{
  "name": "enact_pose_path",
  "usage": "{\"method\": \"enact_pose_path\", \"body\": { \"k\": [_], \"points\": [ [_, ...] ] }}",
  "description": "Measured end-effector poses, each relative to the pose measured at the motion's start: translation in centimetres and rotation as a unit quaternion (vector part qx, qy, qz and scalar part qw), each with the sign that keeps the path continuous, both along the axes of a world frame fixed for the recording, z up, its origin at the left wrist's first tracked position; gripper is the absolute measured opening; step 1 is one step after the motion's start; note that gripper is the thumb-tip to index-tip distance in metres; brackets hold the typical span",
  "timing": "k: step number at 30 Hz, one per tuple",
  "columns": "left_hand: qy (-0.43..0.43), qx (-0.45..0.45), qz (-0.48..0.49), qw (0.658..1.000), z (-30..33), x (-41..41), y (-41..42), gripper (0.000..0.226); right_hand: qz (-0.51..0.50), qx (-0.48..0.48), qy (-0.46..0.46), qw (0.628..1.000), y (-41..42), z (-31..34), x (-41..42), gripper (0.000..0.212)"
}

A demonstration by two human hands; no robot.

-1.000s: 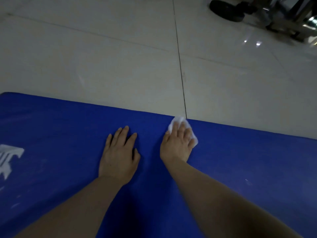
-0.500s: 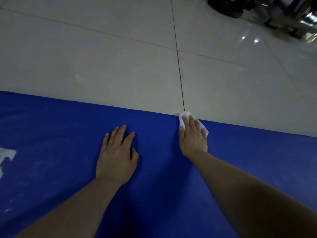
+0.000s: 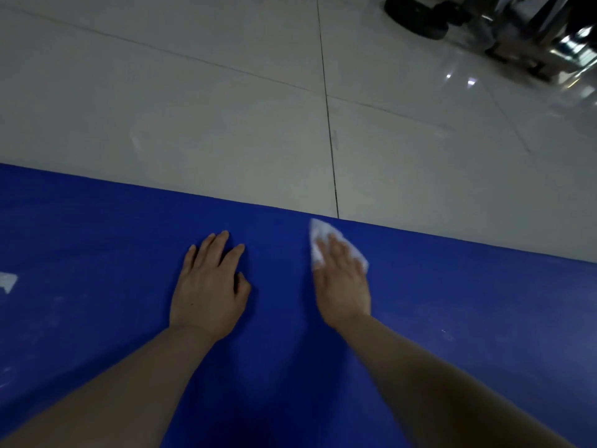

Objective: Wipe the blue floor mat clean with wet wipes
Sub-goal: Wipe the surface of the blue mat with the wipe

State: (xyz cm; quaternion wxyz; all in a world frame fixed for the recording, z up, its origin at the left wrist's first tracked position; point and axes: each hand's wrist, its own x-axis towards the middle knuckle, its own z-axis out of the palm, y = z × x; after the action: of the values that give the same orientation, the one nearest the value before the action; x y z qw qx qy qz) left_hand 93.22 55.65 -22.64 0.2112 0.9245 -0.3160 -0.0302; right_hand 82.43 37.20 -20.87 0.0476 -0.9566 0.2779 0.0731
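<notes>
**Mat wiping: hand and wipe positions**

Hidden or unclear items: The mat is cut off at the left, right and near edges of the view, so only its far edge shows in full. A white printed mark at the mat's left is cropped and cannot be read. Most of the wipe lies under the right hand; only its far corner and a strip at the right side of the fingers show. The right hand and the wipe are blurred. Dark equipment at the far right corner of the floor is cropped and blurred; what it is cannot be told, though one black disc-like part is visible on the floor.

Containers: none visible.

Count: one mat, one wipe, two hands, two bare forearms.

Positions: The mat lies flat on the pale tiled floor. The wipe rests on the mat just inside its far edge, near the point where a floor joint meets that edge. The right hand presses the wipe with straight, close-set fingers, palm down. The left hand rests flat on the mat, fingers straight and slightly spread, thumb tucked towards the palm, holding nothing. The two hands are apart, the left one nearer the mat's left side. Small pale specks show on the mat at right.
</notes>
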Motion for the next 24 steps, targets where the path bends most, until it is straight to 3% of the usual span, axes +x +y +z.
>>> {"method": "enact_pose_path", "body": {
  "k": [2, 4, 6, 9, 12, 15, 19, 24],
  "points": [
    [0.004, 0.0, 0.001, 1.0, 0.1, 0.0, -0.1, 0.047, -0.113, 0.013, 0.02, 0.993, -1.2, 0.4, -1.9, 0.053],
    [0.005, 0.0, 0.001, 1.0, 0.1, -0.1, -0.1, 0.047, -0.16, 0.025, 0.024, 0.986, -0.4, 0.3, -2.1, 0.055],
    [0.006, -0.003, -0.002, 1.0, 0.2, -0.1, -0.1, 0.047, -0.1, 0.012, 0.01, 0.995, 2.2, -0.1, -0.9, 0.059],
    [0.013, -0.007, -0.006, 1.0, 0.2, 0.1, 0.1, 0.048, 0.08, 0.055, -0.044, 0.994, 7.4, -0.7, 1.3, 0.063],
    [0.025, -0.018, -0.012, 0.999, 0.3, 0.1, 0.1, 0.056, 0.117, 0.087, -0.063, 0.987, 9.2, -0.6, 1.6, 0.067],
    [0.02, -0.005, -0.011, 1.0, 0.4, 0.0, 0.2, 0.048, 0.065, 0.074, -0.054, 0.994, 7.0, -0.7, -0.1, 0.07],
    [0.011, -0.012, -0.008, 1.0, 0.5, -0.1, 0.2, 0.049, -0.083, 0.048, -0.007, 0.995, 2.7, -0.4, -4.0, 0.062],
    [-0.001, -0.025, -0.019, 1.0, 0.2, -0.5, 0.3, 0.041, -0.097, 0.049, 0.017, 0.994, 1.8, -0.5, -4.8, 0.051]
  ]
}}
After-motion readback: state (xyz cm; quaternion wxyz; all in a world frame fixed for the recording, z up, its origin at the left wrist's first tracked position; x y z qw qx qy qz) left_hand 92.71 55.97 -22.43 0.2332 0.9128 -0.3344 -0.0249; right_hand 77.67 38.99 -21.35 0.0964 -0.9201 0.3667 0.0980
